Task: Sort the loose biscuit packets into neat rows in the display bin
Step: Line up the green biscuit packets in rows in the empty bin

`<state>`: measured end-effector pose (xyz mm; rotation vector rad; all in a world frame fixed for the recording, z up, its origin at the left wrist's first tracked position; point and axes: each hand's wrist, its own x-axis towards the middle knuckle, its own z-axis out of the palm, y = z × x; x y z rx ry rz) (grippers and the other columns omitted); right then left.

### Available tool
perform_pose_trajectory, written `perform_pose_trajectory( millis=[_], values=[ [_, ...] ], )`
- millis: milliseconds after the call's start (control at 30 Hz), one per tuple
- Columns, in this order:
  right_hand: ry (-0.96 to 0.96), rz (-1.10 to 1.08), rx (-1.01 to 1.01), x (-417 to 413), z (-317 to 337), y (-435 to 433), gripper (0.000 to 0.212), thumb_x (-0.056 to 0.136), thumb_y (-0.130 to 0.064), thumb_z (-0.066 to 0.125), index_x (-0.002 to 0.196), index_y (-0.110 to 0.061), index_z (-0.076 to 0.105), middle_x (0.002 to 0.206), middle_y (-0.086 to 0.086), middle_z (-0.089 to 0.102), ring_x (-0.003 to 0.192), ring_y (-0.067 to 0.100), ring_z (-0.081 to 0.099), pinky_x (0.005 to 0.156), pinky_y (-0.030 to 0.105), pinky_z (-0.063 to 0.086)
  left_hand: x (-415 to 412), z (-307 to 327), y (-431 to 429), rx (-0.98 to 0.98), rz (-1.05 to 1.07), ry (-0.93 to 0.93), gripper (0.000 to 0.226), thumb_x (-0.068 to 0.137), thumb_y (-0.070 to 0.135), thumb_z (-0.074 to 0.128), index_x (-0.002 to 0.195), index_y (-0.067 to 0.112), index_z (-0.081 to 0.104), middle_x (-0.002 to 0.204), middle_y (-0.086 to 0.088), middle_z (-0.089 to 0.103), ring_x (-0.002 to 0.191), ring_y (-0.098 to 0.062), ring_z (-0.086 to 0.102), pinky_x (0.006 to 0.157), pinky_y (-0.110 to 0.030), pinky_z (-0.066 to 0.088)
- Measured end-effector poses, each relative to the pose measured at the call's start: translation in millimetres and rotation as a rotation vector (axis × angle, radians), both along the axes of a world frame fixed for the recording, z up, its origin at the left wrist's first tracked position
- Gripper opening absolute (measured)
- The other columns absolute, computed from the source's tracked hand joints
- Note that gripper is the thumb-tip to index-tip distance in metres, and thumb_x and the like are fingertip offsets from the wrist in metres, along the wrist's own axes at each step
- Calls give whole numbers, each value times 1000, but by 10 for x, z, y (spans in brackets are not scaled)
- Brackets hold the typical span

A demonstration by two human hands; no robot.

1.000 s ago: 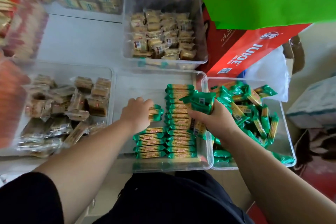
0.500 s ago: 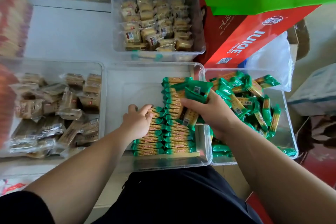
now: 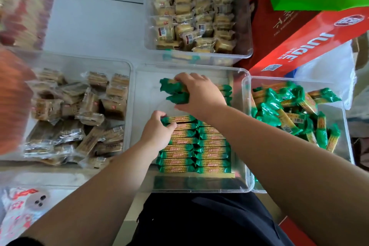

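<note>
Holding a bunch of green biscuit packets (image 3: 175, 92) in our right hand (image 3: 199, 96), fingers curled over them, we have them at the far, bare part of the display bin (image 3: 143, 94). We cannot tell whether they touch its floor. Nearer to us than that hand, two neat rows (image 3: 195, 150) fill the bin's near half. Our left hand (image 3: 156, 134) sits at the far end of the left row, fingers curled round the end packet (image 3: 177, 119).

We judge the main risk to be the bunch itself. The packets lie crooked in the grip and the wrappers look slick, so one may slide out and land askew. Our right forearm also crosses just above the right row, and lowering it could drag packets out of line. A hard push from the left hand might buckle its row.

To the right of the right hand, past the bin wall, the loose packets (image 3: 289, 114) lie heaped in a second clear bin (image 3: 347, 126). Left of the left hand is a bin of brown-wrapped snacks (image 3: 79, 110). Beyond the right hand, pale-wrapped biscuits (image 3: 195, 18) fill another bin on the counter (image 3: 89, 26), beside a red carton (image 3: 311, 42).
</note>
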<state>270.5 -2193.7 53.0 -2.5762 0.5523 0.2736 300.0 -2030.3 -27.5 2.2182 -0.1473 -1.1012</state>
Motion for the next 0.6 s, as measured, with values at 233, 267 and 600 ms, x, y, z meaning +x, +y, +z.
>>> perform_pose_trajectory(
  millis=[233, 267, 600],
  values=[
    [248, 119, -18, 14, -437, 56, 70, 89, -43, 70, 151, -33, 38, 145, 0, 51, 137, 27, 41, 113, 41, 34, -77, -12, 54, -125, 245, 161, 61, 104, 42, 53, 155, 26, 23, 133, 5, 60, 92, -7, 63, 64, -24, 43],
    [248, 137, -37, -1, -448, 31, 66, 92, -43, 67, 151, -33, 39, 147, -1, 51, 138, 26, 40, 115, 42, 32, -66, 1, 44, -123, 270, 166, 64, 104, 45, 51, 157, 28, 18, 132, 6, 60, 89, -6, 62, 64, -25, 44],
    [275, 241, -177, -118, -310, -175, 50, 99, -15, 47, 142, -39, 44, 137, -5, 58, 134, 22, 40, 114, 45, 23, 202, -60, -271, -83, 116, -95, 65, 101, 39, 58, 157, 40, 24, 153, -7, 42, 130, -32, 54, 102, -52, 53]
  ],
)
